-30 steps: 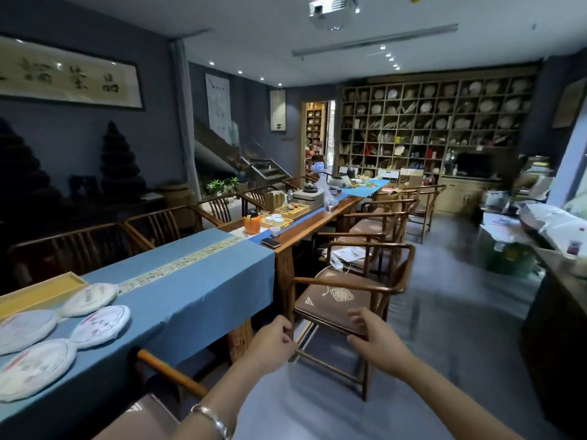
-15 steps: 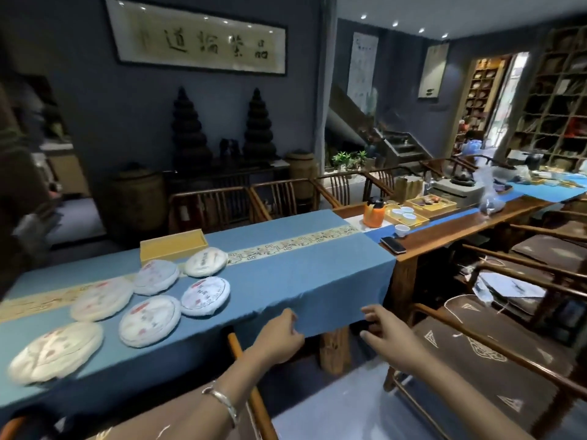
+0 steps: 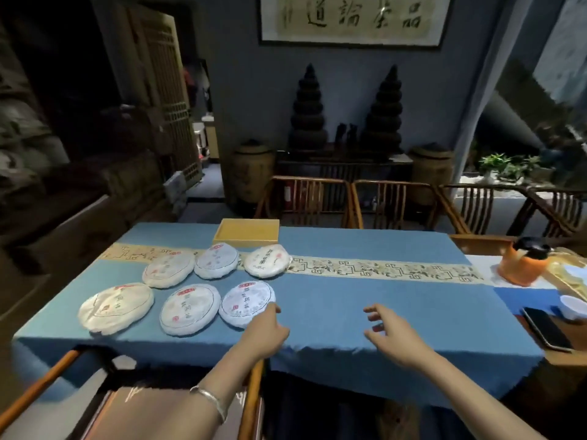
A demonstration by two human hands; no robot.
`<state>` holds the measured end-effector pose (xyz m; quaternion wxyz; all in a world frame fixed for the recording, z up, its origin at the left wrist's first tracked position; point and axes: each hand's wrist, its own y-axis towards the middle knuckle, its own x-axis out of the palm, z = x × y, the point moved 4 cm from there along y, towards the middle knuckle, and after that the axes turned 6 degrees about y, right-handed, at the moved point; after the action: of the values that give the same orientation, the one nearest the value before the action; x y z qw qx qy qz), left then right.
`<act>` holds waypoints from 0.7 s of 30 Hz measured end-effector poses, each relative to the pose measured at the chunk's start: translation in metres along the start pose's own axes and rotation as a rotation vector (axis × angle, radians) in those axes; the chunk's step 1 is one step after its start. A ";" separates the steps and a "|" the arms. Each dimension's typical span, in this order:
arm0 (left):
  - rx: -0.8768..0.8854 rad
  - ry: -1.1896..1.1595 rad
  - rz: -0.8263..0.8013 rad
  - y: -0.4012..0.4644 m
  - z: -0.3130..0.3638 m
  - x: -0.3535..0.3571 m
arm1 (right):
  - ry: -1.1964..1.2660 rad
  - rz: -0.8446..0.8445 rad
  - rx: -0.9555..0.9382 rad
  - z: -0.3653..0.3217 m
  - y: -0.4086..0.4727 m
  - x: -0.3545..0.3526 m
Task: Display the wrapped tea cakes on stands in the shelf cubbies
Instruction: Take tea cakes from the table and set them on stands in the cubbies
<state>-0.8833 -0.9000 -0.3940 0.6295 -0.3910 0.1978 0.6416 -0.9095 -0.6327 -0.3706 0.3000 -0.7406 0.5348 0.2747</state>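
Observation:
Several round tea cakes in white paper wrappers lie in two rows on the blue tablecloth (image 3: 349, 300). The nearest one (image 3: 246, 301) is at the front right of the group, with another (image 3: 190, 308) to its left. My left hand (image 3: 265, 328), with a silver bangle on the wrist, reaches over the table's front edge, its fingertips at the rim of the nearest cake. My right hand (image 3: 392, 331) hovers over bare cloth to the right, fingers loosely spread, holding nothing. No shelf cubbies or stands are in view.
A yellow box (image 3: 246, 231) sits behind the cakes. At the right are an orange container (image 3: 522, 265), a phone (image 3: 546, 331) and a white cup (image 3: 573, 306). Wooden chairs (image 3: 378, 201) line the far side; a chair back (image 3: 251, 401) stands right below my arms.
My view has swung left from the room and shelves to face the table. Both hands have risen from in front of the table edge to over the cloth, the left reaching the nearest cake.

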 end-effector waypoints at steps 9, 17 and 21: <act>-0.225 -0.079 0.047 0.057 -0.061 -0.015 | 0.008 -0.253 -0.095 -0.025 0.135 0.067; -0.460 -0.220 0.078 0.141 -0.153 -0.025 | -0.096 -0.433 -0.120 -0.063 0.254 0.132; -0.526 -0.280 0.090 0.180 -0.181 -0.023 | -0.087 -0.491 -0.099 -0.069 0.296 0.164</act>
<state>-1.0130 -1.0736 -0.5309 0.4987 -0.4393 -0.0465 0.7458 -1.1417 -0.8600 -0.4889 0.3438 -0.8495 0.3115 0.2512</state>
